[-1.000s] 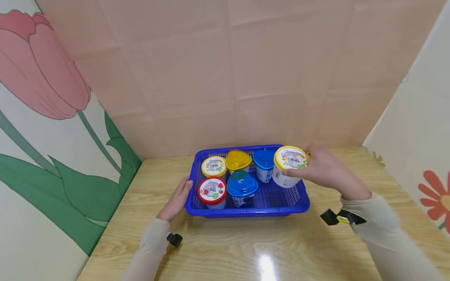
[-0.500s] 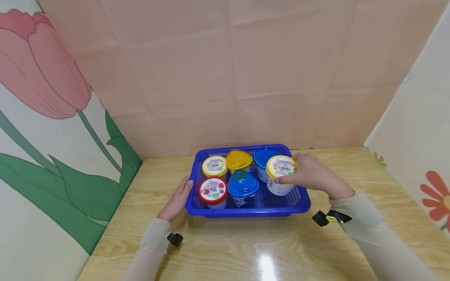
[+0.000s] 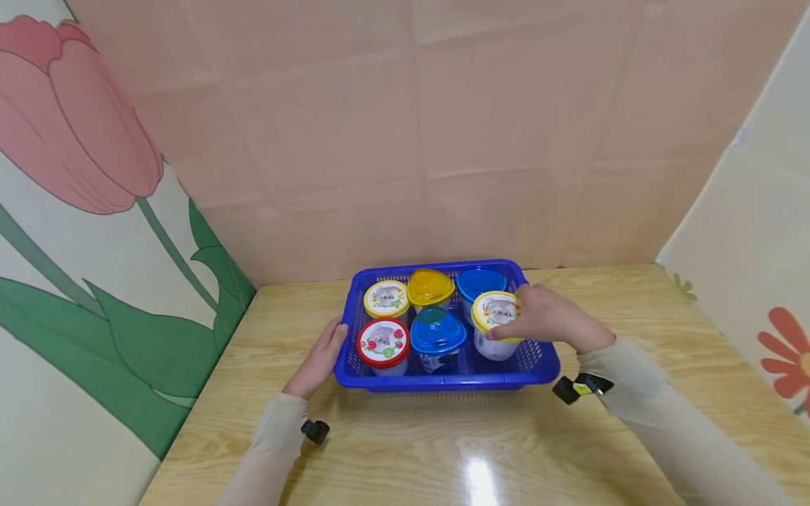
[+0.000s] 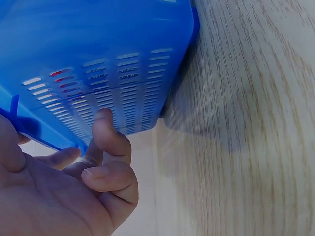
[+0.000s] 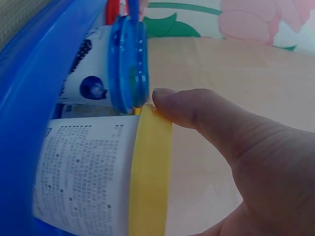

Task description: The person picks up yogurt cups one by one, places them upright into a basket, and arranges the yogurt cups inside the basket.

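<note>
My right hand [image 3: 553, 318] grips a white tub with a yellow lid [image 3: 496, 313] by its rim, low in the right front part of the blue plastic basket [image 3: 443, 381]. In the right wrist view the thumb [image 5: 197, 105] lies on the edge of the yellow lid [image 5: 150, 172], beside a blue-lidded tub [image 5: 93, 73]. My left hand [image 3: 319, 358] holds the basket's left rim, its thumb at the edge. Loosely bent fingers [image 4: 110, 140] show outside the slotted wall [image 4: 113, 88] in the left wrist view.
Also inside the basket stand a red-lidded tub [image 3: 383, 342], another yellow-lidded tub [image 3: 386, 300], a cup with a domed yellow lid [image 3: 430, 288], and blue-lidded cups [image 3: 437, 330]. The wooden table [image 3: 405, 450] meets a pinkish covered wall [image 3: 411, 140] behind.
My right hand has brought the yellow-lidded tub down and left, from above the basket's right side into its front right part. The left hand has stayed at the left rim.
</note>
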Demonstrator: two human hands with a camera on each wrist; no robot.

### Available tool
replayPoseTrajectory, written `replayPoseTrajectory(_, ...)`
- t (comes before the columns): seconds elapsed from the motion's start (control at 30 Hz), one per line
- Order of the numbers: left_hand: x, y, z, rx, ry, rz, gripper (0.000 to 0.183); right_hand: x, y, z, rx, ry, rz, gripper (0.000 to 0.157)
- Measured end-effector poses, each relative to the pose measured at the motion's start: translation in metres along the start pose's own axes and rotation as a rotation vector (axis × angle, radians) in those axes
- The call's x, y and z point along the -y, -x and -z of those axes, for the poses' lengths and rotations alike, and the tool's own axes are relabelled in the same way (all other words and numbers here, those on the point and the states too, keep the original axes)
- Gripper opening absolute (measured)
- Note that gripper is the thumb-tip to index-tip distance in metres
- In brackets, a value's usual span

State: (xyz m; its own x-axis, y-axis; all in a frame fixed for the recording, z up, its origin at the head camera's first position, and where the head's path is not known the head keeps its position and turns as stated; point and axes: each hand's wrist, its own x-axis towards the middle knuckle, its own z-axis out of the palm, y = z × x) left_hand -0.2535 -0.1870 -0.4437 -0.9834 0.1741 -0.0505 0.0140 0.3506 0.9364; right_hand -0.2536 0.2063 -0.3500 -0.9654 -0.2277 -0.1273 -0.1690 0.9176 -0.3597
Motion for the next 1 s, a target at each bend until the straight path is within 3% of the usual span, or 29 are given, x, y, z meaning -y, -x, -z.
replayPoseTrajectory(0.17, -0.011, 0.005, 0.001, 0.005, -0.012, -0.023, 0.047, 0.001, -0.007, -0.003, 0.036, -0.002, -0.006, 0.088)
replayPoseTrajectory(0.47, 0.015, -0.008, -0.003, -0.042, -0.04, -0.031, 0.049, 0.005, -0.008, -0.006, 0.069, 0.063, 0.007, 0.077)
replayPoseTrajectory(0.77, 0.015, -0.007, -0.003, -0.05, -0.028, -0.028, 0.047, 0.01, -0.007, -0.012, 0.098, 0.128, 0.018, 0.082)
replayPoseTrajectory(1.0, 0.013, -0.005, -0.002, -0.043, -0.028, -0.016, 0.047, 0.015, -0.009, -0.015, 0.124, 0.143, -0.02, 0.086)
